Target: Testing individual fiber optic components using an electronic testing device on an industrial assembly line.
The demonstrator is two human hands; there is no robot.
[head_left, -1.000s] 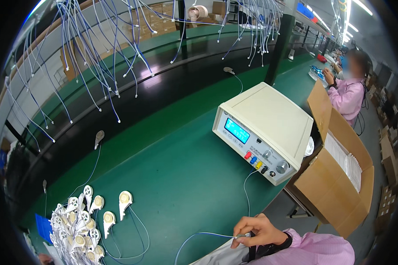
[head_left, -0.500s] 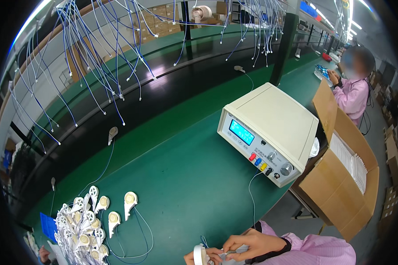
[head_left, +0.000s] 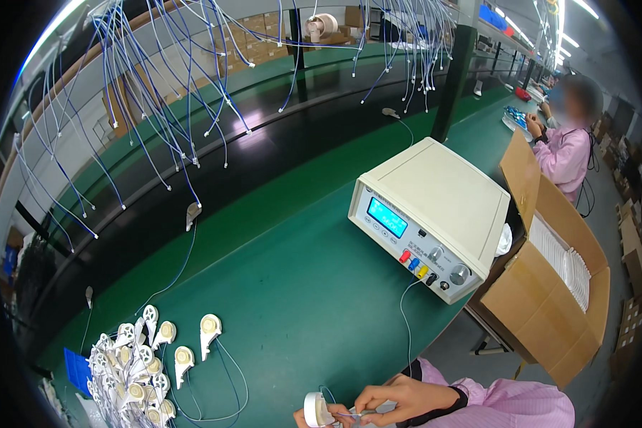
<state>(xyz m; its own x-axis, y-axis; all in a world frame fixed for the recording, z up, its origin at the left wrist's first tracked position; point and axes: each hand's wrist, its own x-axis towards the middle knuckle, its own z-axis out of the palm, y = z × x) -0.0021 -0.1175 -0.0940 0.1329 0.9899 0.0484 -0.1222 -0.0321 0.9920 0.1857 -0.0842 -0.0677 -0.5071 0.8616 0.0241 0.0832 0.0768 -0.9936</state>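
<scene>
At the lower edge, my left hand [head_left: 342, 417] is closed around a white round plastic housing [head_left: 312, 410], with thin wires beside it. My right hand [head_left: 404, 396] has thumb and fingers pinched together right next to it, on a small greyish piece that is mostly hidden; I cannot make out its kind. A thin grey cable [head_left: 404, 314] runs from the bench tester [head_left: 428, 207], a beige box with a lit blue screen, down to my right hand. Two similar white wired housings, one of them the upper housing [head_left: 210, 329], lie apart on the green bench.
A heap of white wired housings [head_left: 132, 374] lies at left beside a blue bin [head_left: 77, 369]. Blue and white wires [head_left: 171, 93] hang overhead. The dark conveyor belt [head_left: 264, 153] carries several wired parts. An open carton [head_left: 549, 307] and a person in pink [head_left: 567, 153] are at right.
Both hands stay together; the white housing has shifted slightly left and up. The tester's screen reading has changed. Parts on the belt have moved a little to the right.
</scene>
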